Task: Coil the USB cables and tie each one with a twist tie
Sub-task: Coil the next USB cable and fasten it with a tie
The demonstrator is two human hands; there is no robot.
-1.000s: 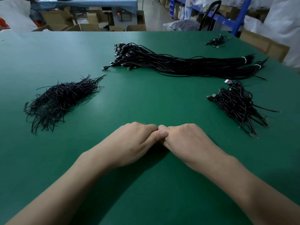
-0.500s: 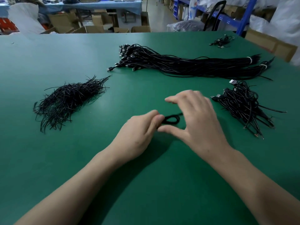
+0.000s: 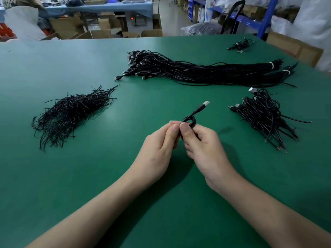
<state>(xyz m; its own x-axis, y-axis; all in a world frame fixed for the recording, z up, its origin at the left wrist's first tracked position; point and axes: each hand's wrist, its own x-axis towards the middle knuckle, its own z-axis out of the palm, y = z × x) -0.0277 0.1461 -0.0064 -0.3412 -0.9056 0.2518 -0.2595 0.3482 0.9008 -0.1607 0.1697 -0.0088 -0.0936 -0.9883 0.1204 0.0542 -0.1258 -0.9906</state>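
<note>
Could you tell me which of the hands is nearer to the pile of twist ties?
Left. The left hand is right of the pile of twist ties and closer to the camera; the right hand is just past it, farther away. Both grip one coiled cable.

left hand (image 3: 157,145): fingers (image 3: 174,130) pinching coiled cable (image 3: 191,120) | right hand (image 3: 206,147): likewise

One held cable (image 3: 190,120), three cable piles (image 3: 206,73) (image 3: 265,119) (image 3: 240,44) — one tie heap (image 3: 71,111)
</note>
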